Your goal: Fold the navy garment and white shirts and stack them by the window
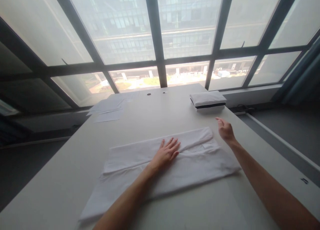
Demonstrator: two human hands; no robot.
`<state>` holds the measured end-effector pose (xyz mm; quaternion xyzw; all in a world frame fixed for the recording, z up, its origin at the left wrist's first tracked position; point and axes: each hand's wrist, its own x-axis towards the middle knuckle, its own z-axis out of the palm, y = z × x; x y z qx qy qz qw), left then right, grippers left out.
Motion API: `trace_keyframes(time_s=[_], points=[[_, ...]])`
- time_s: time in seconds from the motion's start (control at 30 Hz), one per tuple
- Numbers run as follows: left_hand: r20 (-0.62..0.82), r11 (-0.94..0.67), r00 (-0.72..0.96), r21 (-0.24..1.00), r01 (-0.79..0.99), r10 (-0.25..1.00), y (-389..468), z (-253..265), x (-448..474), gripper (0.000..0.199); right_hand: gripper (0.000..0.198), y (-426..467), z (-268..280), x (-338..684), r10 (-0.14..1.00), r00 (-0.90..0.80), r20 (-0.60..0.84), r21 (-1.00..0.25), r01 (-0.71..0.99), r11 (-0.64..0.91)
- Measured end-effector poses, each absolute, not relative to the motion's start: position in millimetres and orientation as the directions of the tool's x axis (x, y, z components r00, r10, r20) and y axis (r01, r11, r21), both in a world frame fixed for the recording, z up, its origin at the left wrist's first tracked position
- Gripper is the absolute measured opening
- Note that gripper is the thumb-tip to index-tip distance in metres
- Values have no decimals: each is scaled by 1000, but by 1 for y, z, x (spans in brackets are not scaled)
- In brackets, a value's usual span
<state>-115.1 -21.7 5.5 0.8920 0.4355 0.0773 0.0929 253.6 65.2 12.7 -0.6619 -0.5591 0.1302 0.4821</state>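
A white cloth garment, folded into a long strip, lies across the near part of the table. My left hand rests flat on its middle, fingers spread. Loose folds and a seam run lengthwise through the fabric. Just beyond the garment's right end is my right hand, apart from the cloth. Its fingers are curled together with the index finger partly extended, and nothing shows in them. A stack of folded cloths, white with one dark layer, sits past that hand at the table's right side.
Several sheets of white paper lie at the far left of the white table. Near the far edge is a dark round hole. Large framed windows stand behind. A curtain hangs at the right.
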Motion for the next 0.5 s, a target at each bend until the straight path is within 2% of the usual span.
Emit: trace_keyframes(time_s=[0.17,0.33,0.5], points=[[72,-679,693,293,673,718,-25,10,-110,49,50,38,-5,296,853,372,367,-772,633,56],[106,-676,684,322,663,721,-26,9,-110,45,45,17,-32,299,882,299,365,-746,661,85],[124,-658,658,320,682,743,-25,8,-110,44,41,10,-27,288,904,188,383,-731,660,172]])
